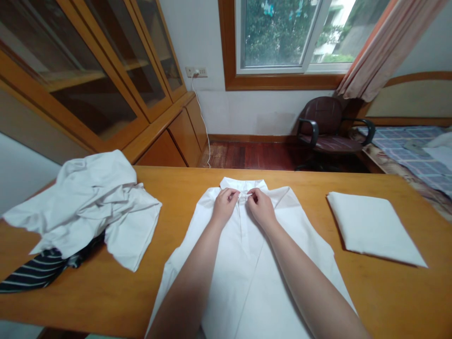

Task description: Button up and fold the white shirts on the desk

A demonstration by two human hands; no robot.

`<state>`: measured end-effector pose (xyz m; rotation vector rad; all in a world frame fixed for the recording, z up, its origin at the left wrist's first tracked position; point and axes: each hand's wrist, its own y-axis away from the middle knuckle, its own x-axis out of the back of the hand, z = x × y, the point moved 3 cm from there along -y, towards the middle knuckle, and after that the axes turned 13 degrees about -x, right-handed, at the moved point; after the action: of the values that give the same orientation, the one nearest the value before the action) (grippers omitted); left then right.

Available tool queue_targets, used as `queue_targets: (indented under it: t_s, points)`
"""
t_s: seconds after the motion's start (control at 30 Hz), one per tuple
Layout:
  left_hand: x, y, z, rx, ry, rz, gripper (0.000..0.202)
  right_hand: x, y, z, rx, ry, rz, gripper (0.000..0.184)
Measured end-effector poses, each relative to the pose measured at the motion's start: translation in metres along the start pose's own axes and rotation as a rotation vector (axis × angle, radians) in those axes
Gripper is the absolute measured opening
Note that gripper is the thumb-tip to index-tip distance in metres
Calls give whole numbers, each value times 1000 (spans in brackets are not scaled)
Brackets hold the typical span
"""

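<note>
Centrally, the white shirt spreads from mid-frame to the bottom edge, its collar just above the grip; the left hand and right hand each pinch its fabric, near each other.

No legible text, labels, brands, numbers or signs anywhere in view.
</note>
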<state>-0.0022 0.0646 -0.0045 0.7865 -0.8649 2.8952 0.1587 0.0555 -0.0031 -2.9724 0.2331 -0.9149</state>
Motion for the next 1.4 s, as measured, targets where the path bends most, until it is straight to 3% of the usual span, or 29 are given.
queue_targets:
  t_s: [0.27, 0.4, 0.5, 0.67, 0.77, 0.93, 1.03, 1.13, 1.27, 1.4]
  points:
    - [3, -11, -19, 96, 108, 157, 17, -2, -16, 2, 13, -110, -61, 30]
    - [5, -16, -26, 119, 90, 225, 18, 4, -12, 0, 58, -114, -109, 22]
    - [5, -20, -32, 128, 73, 249, 19, 14, 10, -2, 157, 21, -137, 18]
    - [9, -26, -36, 111, 65, 283, 18, 43, 78, 0, 377, 175, -296, 24]
    - [11, -29, -34, 96, 59, 292, 18, 63, 112, 8, 432, 322, -334, 31]
    - [16, -31, -22, 24, 36, 283, 16, 80, 129, 26, 463, 506, -308, 40]
    - [20, -21, -3, -104, 9, 175, 17, 80, 122, 30, 466, 522, -271, 40]
    - [26, 5, 24, -249, -11, -27, 21, 78, 112, 28, 476, 495, -250, 38]
    - [42, 62, 55, -323, -66, -359, 27, 77, 97, 31, 462, 457, -214, 35]
    - [69, 120, 74, -299, -166, -518, 37, 78, 82, 36, 446, 442, -196, 35]
